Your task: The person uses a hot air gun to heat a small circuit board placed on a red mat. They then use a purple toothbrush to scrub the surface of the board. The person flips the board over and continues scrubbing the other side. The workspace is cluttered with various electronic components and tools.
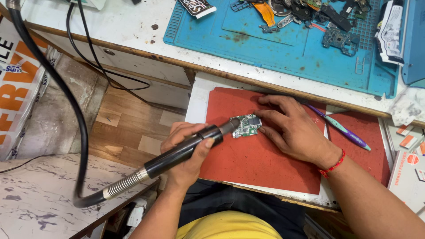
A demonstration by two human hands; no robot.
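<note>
My left hand [188, 152] grips a black hot-air wand [186, 150] whose metal nozzle points at a small green circuit board [246, 125]. The board lies on a red mat [248, 163] spread over a pulled-out shelf. My right hand [292, 128] rests flat on the mat, its fingertips pressing the board's right edge and holding it in place. The wand's coiled metal neck and thick black hose [66, 97] trail off to the left and up.
A blue work mat [274, 48] on the white bench above carries several phone parts and a small board [340, 40]. A purple and teal toothbrush [341, 128] lies right of my hand. Black cables [88, 48] hang at left; small boxes [409, 172] stand at right.
</note>
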